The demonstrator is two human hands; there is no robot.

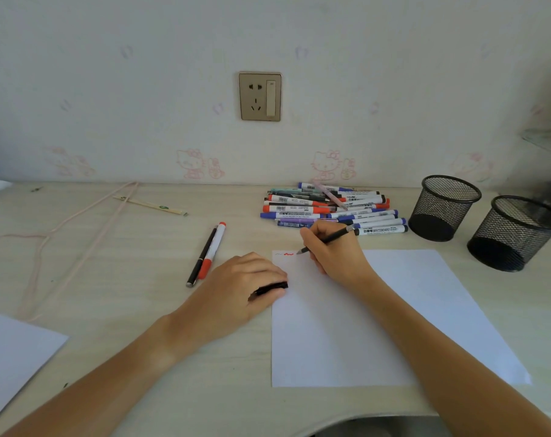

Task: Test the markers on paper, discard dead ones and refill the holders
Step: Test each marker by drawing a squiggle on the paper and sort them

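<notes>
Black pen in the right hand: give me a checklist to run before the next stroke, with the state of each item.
1. Right hand grips the black pen: ok.
2. Pen tip at the paper, beside the red scribble: ok.
3. Tip touching the sheet: cannot tell.
4. Left hand holds the black cap at the paper's left edge: ok.
5. Both mesh holders empty, ready for refill: ok.
6. Untested marker pile clear of the sheet: ok.

A gold wall socket [260, 96], pink cord [62, 225], and wrapped chopsticks [151, 205] on the desk [135, 247].
</notes>
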